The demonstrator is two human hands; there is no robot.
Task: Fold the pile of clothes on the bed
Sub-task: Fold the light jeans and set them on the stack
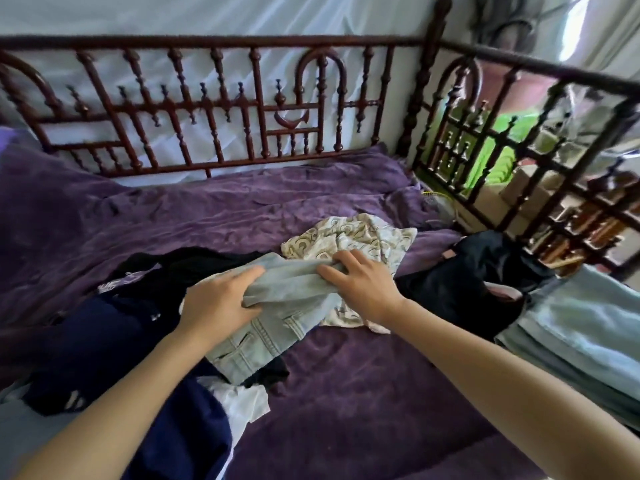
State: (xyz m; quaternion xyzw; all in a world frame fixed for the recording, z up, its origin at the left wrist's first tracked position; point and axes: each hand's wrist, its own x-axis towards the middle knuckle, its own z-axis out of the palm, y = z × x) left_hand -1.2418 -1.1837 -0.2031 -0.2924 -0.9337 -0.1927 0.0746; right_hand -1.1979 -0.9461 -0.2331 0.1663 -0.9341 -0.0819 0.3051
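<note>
- You saw the denim garment (pixel 287 303) in faded pale blue.
- Your bedspread (pixel 353 393) was deep purple.
- The crumpled cloth (pixel 360 233) was cream with olive swirls.
- The left-hand garment (pixel 104 341) was navy, the right-hand heap (pixel 478 275) black.

Left hand (pixel 216 303): fingertips buried in denim garment (pixel 277 306).
Navy garment (pixel 104 341): cut by bottom edge.
Folded pale-blue stack (pixel 581 341): cut by right edge.
Things (pixel 533 192) behind bed rail (pixel 554 71): blurred, unidentifiable.

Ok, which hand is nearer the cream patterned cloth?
Right. The right hand grips the pale denim garment right against the cream patterned cloth; the left hand holds the garment's other end, farther left and clear of it.
</note>
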